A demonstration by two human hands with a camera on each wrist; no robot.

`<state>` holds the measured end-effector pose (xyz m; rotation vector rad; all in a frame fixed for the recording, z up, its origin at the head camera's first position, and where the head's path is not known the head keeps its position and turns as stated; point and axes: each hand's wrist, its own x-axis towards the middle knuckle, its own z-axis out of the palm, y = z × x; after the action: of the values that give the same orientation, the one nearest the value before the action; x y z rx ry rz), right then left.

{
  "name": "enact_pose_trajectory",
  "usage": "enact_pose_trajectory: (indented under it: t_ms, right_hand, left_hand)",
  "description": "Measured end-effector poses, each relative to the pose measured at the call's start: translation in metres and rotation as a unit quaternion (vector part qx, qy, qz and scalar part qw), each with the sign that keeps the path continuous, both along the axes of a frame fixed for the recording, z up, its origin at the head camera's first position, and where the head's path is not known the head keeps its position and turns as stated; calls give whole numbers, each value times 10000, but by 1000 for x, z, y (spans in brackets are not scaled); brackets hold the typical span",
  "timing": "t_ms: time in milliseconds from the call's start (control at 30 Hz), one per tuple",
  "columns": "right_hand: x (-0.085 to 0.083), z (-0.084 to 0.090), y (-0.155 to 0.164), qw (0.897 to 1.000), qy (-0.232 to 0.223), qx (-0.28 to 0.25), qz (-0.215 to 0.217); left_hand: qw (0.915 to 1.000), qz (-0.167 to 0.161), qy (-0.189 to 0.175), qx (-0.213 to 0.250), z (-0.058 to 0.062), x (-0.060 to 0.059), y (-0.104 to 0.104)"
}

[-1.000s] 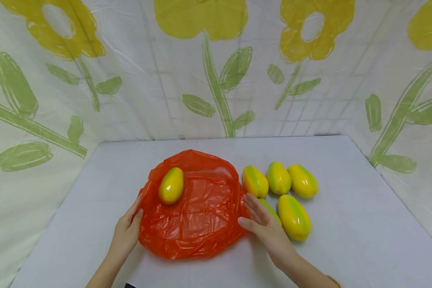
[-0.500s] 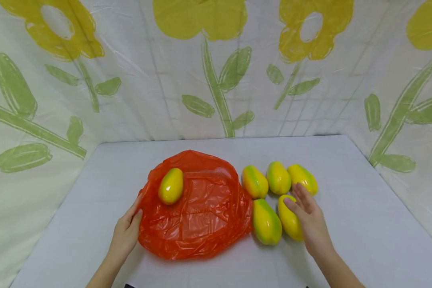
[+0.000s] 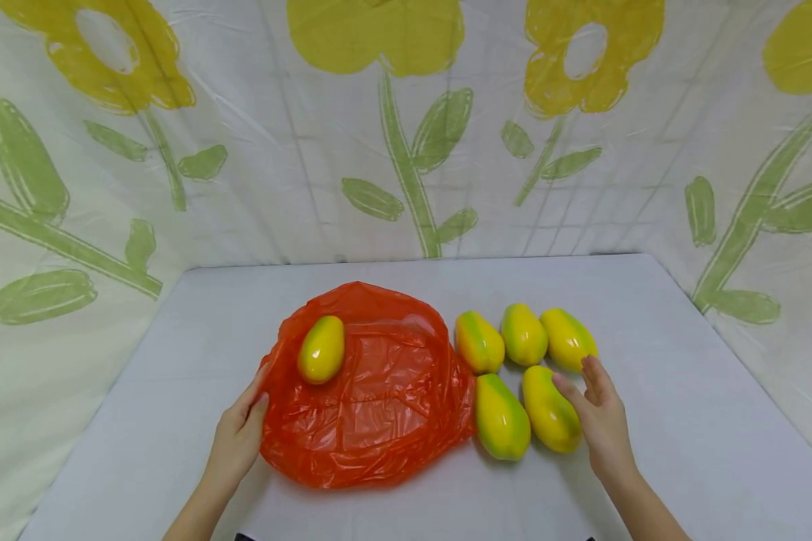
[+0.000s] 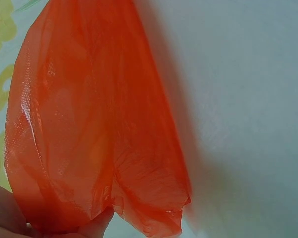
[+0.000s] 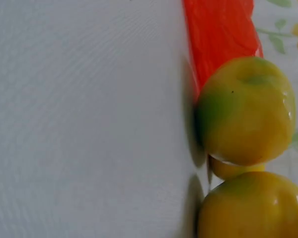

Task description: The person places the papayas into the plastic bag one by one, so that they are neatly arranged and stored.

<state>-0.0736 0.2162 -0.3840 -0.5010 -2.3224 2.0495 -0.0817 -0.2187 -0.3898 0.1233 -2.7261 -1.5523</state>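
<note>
Left hand at the bag's edge, right hand beside the near-right fruit

The left hand (image 3: 238, 436) holds the near-left edge of the orange bag (image 3: 372, 398), thumb on top pinching the plastic, just as it did a second ago; one fruit (image 3: 322, 349) lies on the bag's far-left part, unmoved. Right of the bag five more fruits sit on the counter (image 3: 683, 421): three in a far row (image 3: 524, 334), two nearer. The right hand (image 3: 602, 417), which was at the bag's right edge a second ago, has crossed to the right and now rests with relaxed, straight fingers against the near-right fruit (image 3: 550, 409), gripping nothing. I judge it is lining up to take that fruit.
</note>
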Motion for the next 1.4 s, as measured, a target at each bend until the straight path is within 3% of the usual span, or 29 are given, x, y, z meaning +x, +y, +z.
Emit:
enact_pose_trajectory:
  t_ms: [467, 867, 1400]
  right_hand:
    - [-4, -15, 4, 9985, -528, 166, 12]
    - [-7, -22, 1, 9952, -908, 292, 226]
    - [-7, -26, -1, 9906, -1219, 558, 270]
  left_hand:
    - [9996, -75, -288, 25, 3, 0, 1]
    - [9999, 16, 131, -65, 0, 1, -1]
    - [9999, -23, 140, -57, 0, 1, -1]
